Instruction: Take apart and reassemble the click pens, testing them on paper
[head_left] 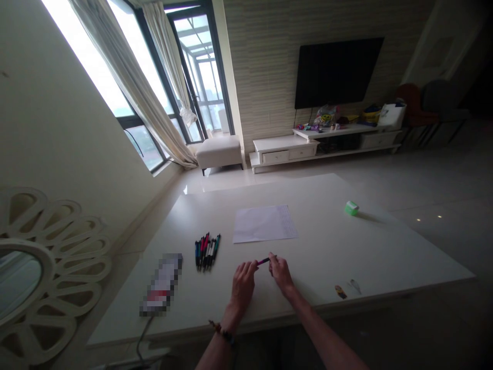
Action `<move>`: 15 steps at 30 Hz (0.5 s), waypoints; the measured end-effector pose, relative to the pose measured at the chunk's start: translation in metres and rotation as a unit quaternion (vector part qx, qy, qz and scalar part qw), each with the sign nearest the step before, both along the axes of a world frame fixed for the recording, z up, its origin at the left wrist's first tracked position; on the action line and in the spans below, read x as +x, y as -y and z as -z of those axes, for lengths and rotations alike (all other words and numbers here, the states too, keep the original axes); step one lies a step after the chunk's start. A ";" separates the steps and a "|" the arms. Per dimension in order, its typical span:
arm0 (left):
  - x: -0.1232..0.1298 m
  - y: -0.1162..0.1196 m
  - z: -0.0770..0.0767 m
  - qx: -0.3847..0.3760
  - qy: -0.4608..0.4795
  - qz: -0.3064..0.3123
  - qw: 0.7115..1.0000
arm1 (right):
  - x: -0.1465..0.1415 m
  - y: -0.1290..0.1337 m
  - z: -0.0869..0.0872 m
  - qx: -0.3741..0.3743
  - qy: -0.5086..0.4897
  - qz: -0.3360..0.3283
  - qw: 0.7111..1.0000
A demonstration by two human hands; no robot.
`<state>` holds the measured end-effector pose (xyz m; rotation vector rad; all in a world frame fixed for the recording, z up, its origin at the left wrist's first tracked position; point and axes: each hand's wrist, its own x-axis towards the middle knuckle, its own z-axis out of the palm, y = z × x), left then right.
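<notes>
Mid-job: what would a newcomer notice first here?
First, the left hand and right hand pinching a magenta pen near the table's front edge. Left of them lies a row of pens, and ahead a white paper sheet. Far beyond, a black television hangs on the wall.

Daylight pours through the tall windows (90,56), blowing them out to white, while the rest of the room sits dim and the far corner (472,61) falls nearly black. A small green block (352,207) throws a soft shadow across the pale table (327,246), the pen (264,261) looks fairly sharp, and the left wall (46,128) leans hard with wide-lens distortion.
</notes>
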<state>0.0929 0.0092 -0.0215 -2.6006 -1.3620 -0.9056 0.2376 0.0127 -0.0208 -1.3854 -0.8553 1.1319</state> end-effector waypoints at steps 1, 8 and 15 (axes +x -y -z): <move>0.000 0.000 0.000 -0.005 0.003 -0.004 1.000 | -0.001 0.001 0.001 0.004 0.003 0.000 1.000; 0.002 -0.001 -0.005 -0.034 0.006 -0.032 0.999 | 0.003 0.008 -0.002 0.002 -0.055 -0.048 0.997; 0.004 -0.001 -0.007 -0.037 -0.003 -0.069 0.997 | 0.022 0.002 -0.009 0.023 -0.035 -0.145 0.989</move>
